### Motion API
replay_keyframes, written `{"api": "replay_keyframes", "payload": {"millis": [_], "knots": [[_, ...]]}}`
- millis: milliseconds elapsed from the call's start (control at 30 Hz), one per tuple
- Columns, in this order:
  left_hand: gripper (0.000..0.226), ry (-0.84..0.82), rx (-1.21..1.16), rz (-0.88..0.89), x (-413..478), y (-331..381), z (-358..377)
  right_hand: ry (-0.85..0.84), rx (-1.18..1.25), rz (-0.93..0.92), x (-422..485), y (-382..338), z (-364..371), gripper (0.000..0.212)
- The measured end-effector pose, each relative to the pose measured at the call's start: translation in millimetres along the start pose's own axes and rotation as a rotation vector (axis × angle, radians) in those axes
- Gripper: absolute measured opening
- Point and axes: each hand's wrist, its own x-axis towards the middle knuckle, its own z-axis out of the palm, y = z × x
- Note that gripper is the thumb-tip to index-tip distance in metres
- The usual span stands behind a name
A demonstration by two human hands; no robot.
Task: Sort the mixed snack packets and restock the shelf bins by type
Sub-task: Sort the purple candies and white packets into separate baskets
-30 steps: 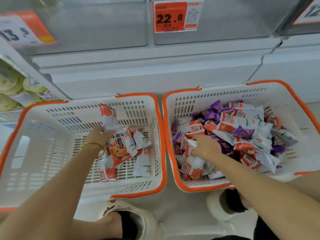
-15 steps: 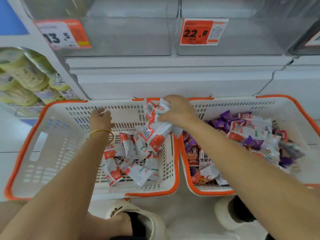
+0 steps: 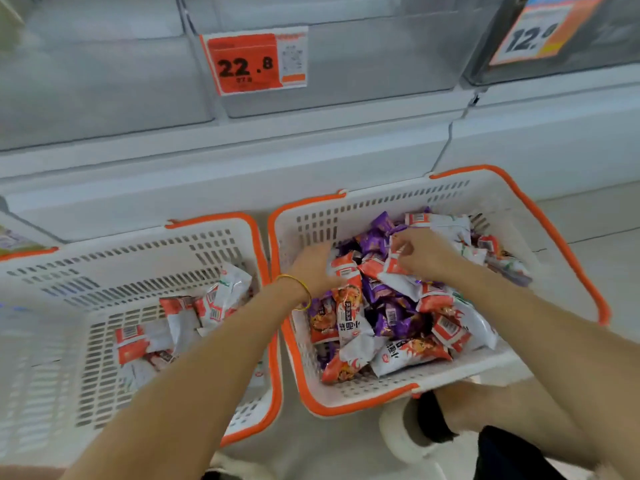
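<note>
Two white baskets with orange rims stand side by side on the floor. The right basket (image 3: 554,233) holds a mixed heap of red-and-white packets (image 3: 408,355) and purple packets (image 3: 377,237). The left basket (image 3: 214,221) holds only red-and-white packets (image 3: 214,303). Both hands are in the right basket. My left hand (image 3: 313,266), with a yellow band on the wrist, curls its fingers onto a red-and-white packet (image 3: 344,271) at the heap's left edge. My right hand (image 3: 426,254) pinches another red-and-white packet (image 3: 398,271) near the top of the heap.
Clear shelf bins (image 3: 363,64) run along the top, above a white shelf base; one carries a red 22.8 price tag (image 3: 254,62), and another tag (image 3: 533,32) sits at the upper right. My white shoe (image 3: 401,431) stands just in front of the right basket.
My right hand dropped its handful of red-and-white packets into the left basket and went back to the right basket. My left hand crossed from the left basket into the right one.
</note>
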Motion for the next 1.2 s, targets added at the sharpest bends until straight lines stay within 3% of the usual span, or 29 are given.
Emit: {"api": "replay_keyframes", "payload": {"millis": [100, 200, 333, 433, 567, 700, 800, 967, 1067, 1133, 1200], "knots": [[0.116, -0.184, 0.273, -0.096, 42.6, -19.8, 38.1, -0.013, 0.129, -0.018, -2.6, 18.8, 31.8, 0.027], [0.126, -0.297, 0.414, -0.165, 61.1, -26.9, 52.6, -0.162, 0.161, -0.089, -7.7, 34.1, 57.7, 0.025], [0.125, -0.249, 0.534, -0.156, 65.3, -11.7, 56.6, -0.501, -0.059, -0.263, -11.2, 36.5, 74.5, 0.059], [0.122, -0.246, 0.54, -0.158, 67.1, -5.6, 65.5, -0.609, -0.279, -0.31, -12.4, 40.6, 78.3, 0.082], [0.07, -0.207, 0.529, -0.135, 64.6, -1.9, 67.8, -0.585, -0.466, -0.346, -17.9, 52.3, 89.4, 0.088], [0.049, -0.009, 0.264, -0.063, 52.6, -4.1, 34.9, -0.507, -0.458, -0.433, -20.0, 52.1, 101.6, 0.081], [0.059, 0.19, 0.081, -0.022, 27.4, 8.1, -9.7, -0.47, -0.453, -0.457, -17.4, 47.8, 110.9, 0.07], [0.063, 0.453, -0.26, -0.08, -30.3, 4.5, -72.9, -0.397, -0.43, -0.456, -14.3, 32.7, 103.9, 0.006], [0.046, 0.477, -0.697, -0.141, -64.4, -18.0, -97.7, -0.354, -0.464, -0.442, -9.9, 14.3, 67.0, 0.016], [0.034, 0.494, -0.933, -0.164, -86.3, -46.0, -113.8, -0.221, -0.461, -0.387, -8.9, -7.3, 26.0, 0.018], [0.028, 0.536, -0.987, -0.216, -108.4, -82.5, -125.4, -0.026, -0.371, -0.366, -14.1, -33.4, -15.2, 0.016]]}}
